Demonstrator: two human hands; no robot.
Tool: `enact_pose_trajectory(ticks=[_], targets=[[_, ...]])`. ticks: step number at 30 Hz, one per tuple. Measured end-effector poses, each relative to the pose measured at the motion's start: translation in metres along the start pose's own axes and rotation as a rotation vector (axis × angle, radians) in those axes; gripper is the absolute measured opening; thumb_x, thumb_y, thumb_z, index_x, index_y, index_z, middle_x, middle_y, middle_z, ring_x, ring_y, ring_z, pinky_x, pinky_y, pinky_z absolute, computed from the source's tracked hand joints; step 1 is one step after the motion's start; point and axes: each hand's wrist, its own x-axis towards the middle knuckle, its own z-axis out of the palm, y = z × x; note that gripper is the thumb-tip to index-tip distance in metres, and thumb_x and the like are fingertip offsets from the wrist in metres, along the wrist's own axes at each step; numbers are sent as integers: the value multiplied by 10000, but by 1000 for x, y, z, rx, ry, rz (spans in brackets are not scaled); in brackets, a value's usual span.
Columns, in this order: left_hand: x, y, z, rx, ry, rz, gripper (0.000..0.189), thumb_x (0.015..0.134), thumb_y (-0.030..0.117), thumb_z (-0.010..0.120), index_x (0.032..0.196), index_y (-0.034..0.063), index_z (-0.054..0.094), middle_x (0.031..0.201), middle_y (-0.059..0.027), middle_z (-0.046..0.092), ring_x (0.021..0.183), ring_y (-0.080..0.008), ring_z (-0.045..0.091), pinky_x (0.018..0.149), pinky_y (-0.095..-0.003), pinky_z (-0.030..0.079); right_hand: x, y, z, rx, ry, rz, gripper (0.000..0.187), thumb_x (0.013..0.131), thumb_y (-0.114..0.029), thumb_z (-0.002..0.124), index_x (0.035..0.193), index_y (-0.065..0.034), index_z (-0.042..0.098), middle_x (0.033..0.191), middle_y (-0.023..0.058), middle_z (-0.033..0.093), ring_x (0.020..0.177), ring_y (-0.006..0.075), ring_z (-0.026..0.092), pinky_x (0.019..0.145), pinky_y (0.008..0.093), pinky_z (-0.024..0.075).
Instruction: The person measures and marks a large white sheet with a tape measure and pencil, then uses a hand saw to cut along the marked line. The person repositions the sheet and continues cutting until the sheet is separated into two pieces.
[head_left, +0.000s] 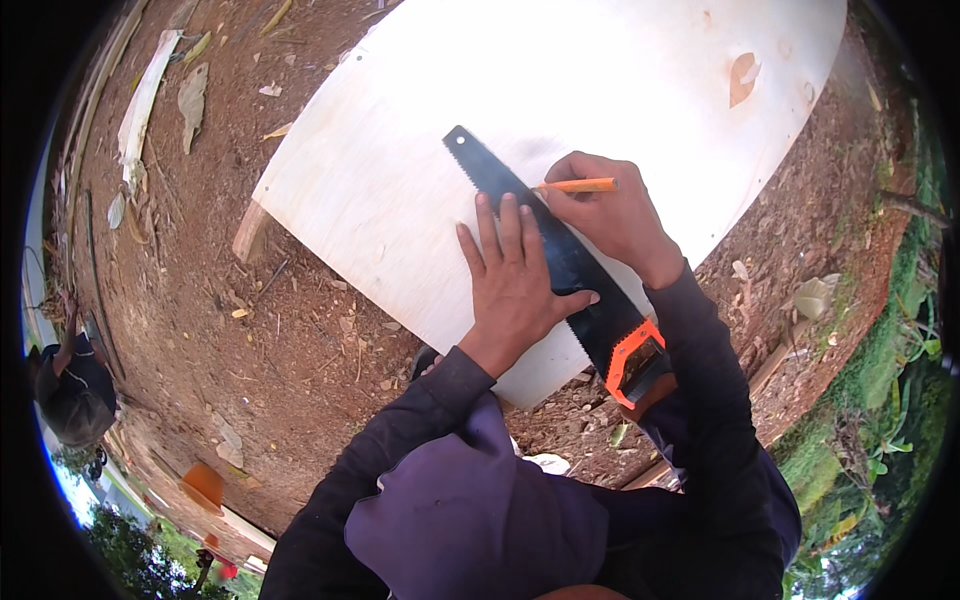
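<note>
A hand saw (574, 259) with a dark blade and an orange and black handle lies flat across a pale plywood sheet (360, 202). Its toothed edge faces left. My left hand (514, 285) is spread, with fingers and thumb pressing on the blade. Between the fingertips of my right hand (607, 214) is an orange pencil (589, 184), its tip at the blade's smooth back edge. The saw's handle hangs near the sheet's lower corner, above my leg. Glare washes out the upper part of the sheet.
A wood block (251, 232) shows under the sheet's left corner. A dry leaf (742, 79) lies on the sheet. Brown soil with leaves and scraps surrounds it. At the far left another person (75, 390) is bent over, near an orange bucket (202, 486). Plants grow at right.
</note>
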Motion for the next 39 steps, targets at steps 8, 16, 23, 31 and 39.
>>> enact_pose_trajectory(ticks=[8,16,23,31,39], targets=[[0,2,0,-9,-3,-4,1307,690,734,796,1506,-173,326,1618,-310,252,1563,-526,34,1202,-729,28,17,-2,11,-36,48,-144,142,882,-149,701,907,-13,733,796,107,724,675,220,685,635,319,539],[0,0,1,-12,-7,-12,1298,684,728,803,1505,-166,341,1629,-304,243,1567,-517,21,1205,-724,17,22,-13,7,-40,-8,-23,148,894,-161,722,905,-13,727,751,68,705,655,139,646,645,298,525],[2,3,0,-31,-36,-27,1275,686,713,810,1494,-165,362,1623,-305,252,1566,-517,25,1208,-718,11,56,2,16,-195,32,-427,77,862,-108,676,878,-58,732,886,77,728,715,250,696,656,340,565],[1,1,0,-13,-11,-23,1292,677,740,798,1486,-170,367,1623,-311,250,1563,-521,44,1207,-718,34,56,-11,18,-33,7,-170,184,862,-180,674,891,-6,726,806,114,727,697,258,690,683,350,550],[0,0,0,-5,-8,-5,1303,685,752,786,1496,-170,350,1623,-325,245,1559,-533,41,1195,-735,34,64,-16,17,-42,-21,-142,174,846,-188,670,869,-26,730,802,134,725,724,302,700,696,382,561]])
